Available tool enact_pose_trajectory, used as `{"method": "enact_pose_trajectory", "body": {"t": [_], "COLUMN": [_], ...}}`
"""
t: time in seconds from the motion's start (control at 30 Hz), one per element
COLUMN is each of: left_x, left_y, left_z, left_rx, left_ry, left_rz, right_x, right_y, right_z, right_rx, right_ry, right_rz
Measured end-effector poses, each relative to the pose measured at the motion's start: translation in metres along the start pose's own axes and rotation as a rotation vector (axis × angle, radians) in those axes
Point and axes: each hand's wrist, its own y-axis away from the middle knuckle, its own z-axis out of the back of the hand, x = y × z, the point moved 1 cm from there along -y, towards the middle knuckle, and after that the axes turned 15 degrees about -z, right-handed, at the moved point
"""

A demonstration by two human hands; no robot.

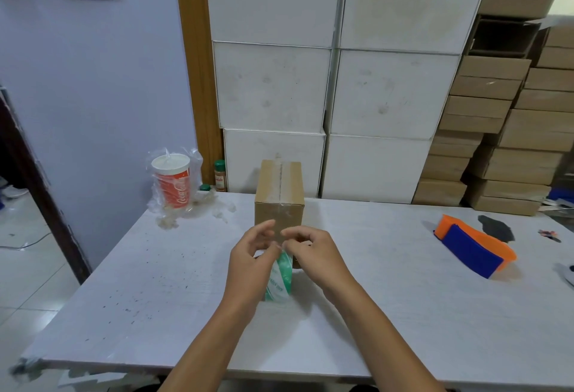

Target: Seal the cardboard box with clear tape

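A small brown cardboard box (279, 190) stands on the white table (124, 283), with a strip of clear tape along its top seam and down its near face. In front of it I hold a roll of clear tape (279, 276) with a green and white core, upright on its edge. My left hand (251, 264) grips the roll from the left. My right hand (313, 252) pinches at the top of the roll with thumb and fingertips, right beside the left thumb. Both hands cover the box's lower near face.
A red paper cup (174, 180) in a plastic bag stands at the table's far left, with a spice jar (220, 176) behind it. An orange and blue tape dispenser (475, 247) lies to the right. White and brown boxes (497, 143) are stacked behind.
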Motion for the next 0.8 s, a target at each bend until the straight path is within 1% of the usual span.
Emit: {"method": "enact_pose_trajectory", "body": {"t": [0.13, 0.23, 0.27, 0.33, 0.43, 0.5, 0.57, 0.67, 0.73, 0.8], "left_x": [-0.002, 0.001, 0.003, 0.006, 0.009, 0.008, 0.009, 0.011, 0.013, 0.014], "left_y": [-0.001, 0.0, 0.0, 0.0, 0.003, 0.005, 0.004, 0.0, -0.003, -0.005], "left_z": [-0.004, -0.004, -0.001, 0.005, 0.009, 0.011, 0.013, 0.017, 0.019, 0.021], "left_rx": [-0.034, -0.08, -0.091, -0.106, -0.112, -0.102, -0.078, -0.03, 0.012, 0.057], "left_ry": [0.088, 0.092, 0.091, 0.125, 0.172, 0.154, 0.122, 0.076, -0.054, -0.211], "left_rz": [0.116, 0.171, 0.191, 0.243, 0.268, 0.243, 0.211, 0.186, 0.141, 0.089], "right_x": [-0.003, -0.009, -0.011, -0.018, -0.026, -0.025, -0.02, -0.014, -0.013, -0.014], "right_y": [0.002, 0.01, 0.014, 0.026, 0.04, 0.043, 0.043, 0.04, 0.034, 0.027], "right_z": [-0.008, -0.008, -0.009, -0.012, -0.018, -0.018, -0.017, -0.016, -0.016, -0.017], "right_rx": [-0.049, -0.142, -0.149, -0.096, 0.011, 0.01, -0.016, -0.114, -0.19, -0.222], "right_ry": [-0.075, -0.116, -0.116, -0.098, -0.09, -0.039, 0.017, 0.175, 0.325, 0.457], "right_rz": [-0.073, -0.15, -0.167, -0.171, -0.083, 0.002, 0.08, 0.198, 0.264, 0.312]}}
